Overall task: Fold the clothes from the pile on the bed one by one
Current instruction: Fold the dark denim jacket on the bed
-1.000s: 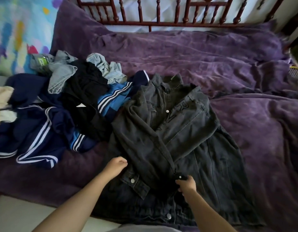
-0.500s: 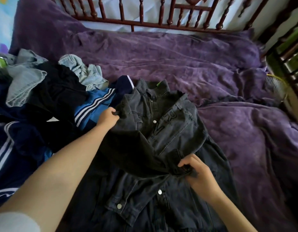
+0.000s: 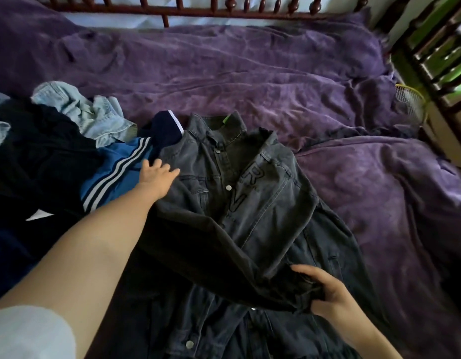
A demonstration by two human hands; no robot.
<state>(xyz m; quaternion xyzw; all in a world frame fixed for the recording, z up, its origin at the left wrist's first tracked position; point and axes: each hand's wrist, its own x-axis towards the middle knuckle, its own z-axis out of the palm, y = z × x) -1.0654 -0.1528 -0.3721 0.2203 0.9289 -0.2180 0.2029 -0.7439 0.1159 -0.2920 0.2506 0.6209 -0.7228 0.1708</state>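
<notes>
A dark grey denim jacket (image 3: 263, 203) lies front up on the purple bed cover, collar toward the headboard, with one sleeve folded across its body. My left hand (image 3: 157, 176) rests with spread fingers on the jacket's left shoulder. My right hand (image 3: 325, 291) grips the cuff end of the folded sleeve near the lower right of the jacket. The pile of clothes (image 3: 55, 161) sits to the left: a black garment, a blue one with white stripes (image 3: 115, 174) and a light blue denim piece (image 3: 89, 112).
The purple cover (image 3: 328, 104) stretches wrinkled to the right and behind the jacket. A dark red wooden headboard (image 3: 224, 9) runs along the back. A wooden rail and a green window area (image 3: 436, 55) stand at the right edge.
My left hand has gone from the jacket's lower edge up to its left shoulder and opened flat. My right hand still holds the sleeve cuff. The view has shifted right and closer.
</notes>
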